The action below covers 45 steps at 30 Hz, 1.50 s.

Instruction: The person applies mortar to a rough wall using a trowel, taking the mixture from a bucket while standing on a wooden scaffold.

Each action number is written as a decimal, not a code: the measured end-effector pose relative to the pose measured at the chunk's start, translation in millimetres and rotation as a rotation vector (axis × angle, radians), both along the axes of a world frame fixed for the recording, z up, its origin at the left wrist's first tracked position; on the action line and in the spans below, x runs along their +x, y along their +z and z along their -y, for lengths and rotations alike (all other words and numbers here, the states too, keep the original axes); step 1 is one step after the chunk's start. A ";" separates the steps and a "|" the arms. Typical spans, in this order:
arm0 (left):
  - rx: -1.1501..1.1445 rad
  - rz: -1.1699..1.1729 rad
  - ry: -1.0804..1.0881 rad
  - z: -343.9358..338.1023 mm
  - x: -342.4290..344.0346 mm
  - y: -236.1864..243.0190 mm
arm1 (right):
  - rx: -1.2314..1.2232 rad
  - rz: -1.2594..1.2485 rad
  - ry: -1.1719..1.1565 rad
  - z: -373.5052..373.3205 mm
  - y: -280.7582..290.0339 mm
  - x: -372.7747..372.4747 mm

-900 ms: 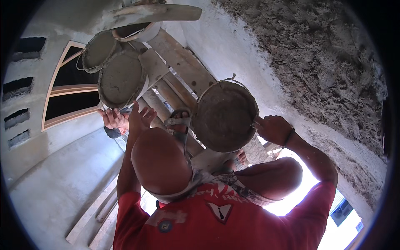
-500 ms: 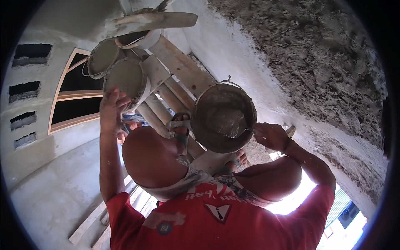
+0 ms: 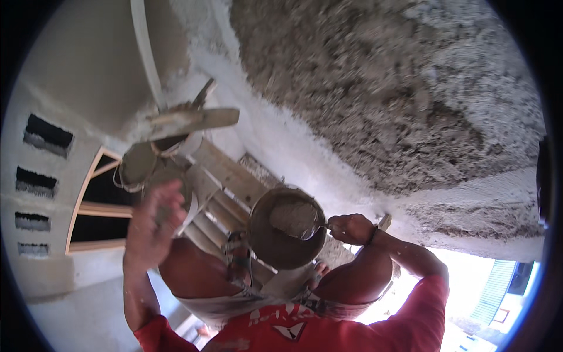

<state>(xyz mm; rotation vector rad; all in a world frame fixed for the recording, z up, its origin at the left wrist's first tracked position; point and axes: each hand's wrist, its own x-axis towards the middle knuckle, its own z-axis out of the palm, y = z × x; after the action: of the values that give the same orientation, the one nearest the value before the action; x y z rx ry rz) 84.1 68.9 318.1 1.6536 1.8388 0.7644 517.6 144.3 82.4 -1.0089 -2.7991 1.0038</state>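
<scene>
My right hand [image 3: 350, 229] grips a trowel whose handle [image 3: 385, 221] sticks out past my fist. Its mortar-laden blade [image 3: 293, 219] is inside a round bucket [image 3: 278, 255] at the middle, between and beyond my bare knees. My left hand [image 3: 157, 220], smeared by motion, is raised at the left with fingers apart and seemingly nothing held. It is in front of a group of mortar-filled buckets [image 3: 136, 165], partly hiding the nearest one.
Wooden planks [image 3: 224, 179] form the platform under my sandalled feet. A rough, partly rendered wall [image 3: 375, 117] rises along the right. At left are a wooden window frame [image 3: 97, 209] and several rectangular openings [image 3: 44, 132] in a plastered wall. A curved board [image 3: 208, 118] sits above the buckets.
The view has tilted, showing more upper wall. My left hand has come up and leftward from the buckets. The trowel blade now lies in the middle bucket. The other person's hand is no longer visible.
</scene>
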 end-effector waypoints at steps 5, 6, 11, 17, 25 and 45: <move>0.004 -0.178 -0.460 -15.5 40.7 8.4 | 0.013 -0.102 -0.152 -33.5 76.7 15.9; 0.010 -0.149 -0.510 -21.8 44.9 0.8 | 0.056 -0.156 -0.170 -37.5 96.8 19.1; -0.013 -0.085 -0.422 -42.7 40.0 -54.6 | 0.056 -0.026 -0.346 -46.6 211.2 23.2; -0.076 -0.019 -0.414 -50.4 32.6 -62.7 | 0.057 -0.236 -0.098 -39.0 299.8 13.8; -0.157 -0.081 -0.409 -43.1 28.5 -63.2 | -0.319 -0.312 -0.350 -111.9 225.7 31.5; -0.181 -0.220 -0.508 -40.9 41.9 -60.9 | 0.354 -0.307 -0.634 -134.0 35.1 -0.4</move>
<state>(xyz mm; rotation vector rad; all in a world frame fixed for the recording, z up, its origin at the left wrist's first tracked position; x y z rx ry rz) 126.1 109.8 257.2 2.0204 1.4648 0.2009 517.2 278.3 117.5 -1.3996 -2.0793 0.5056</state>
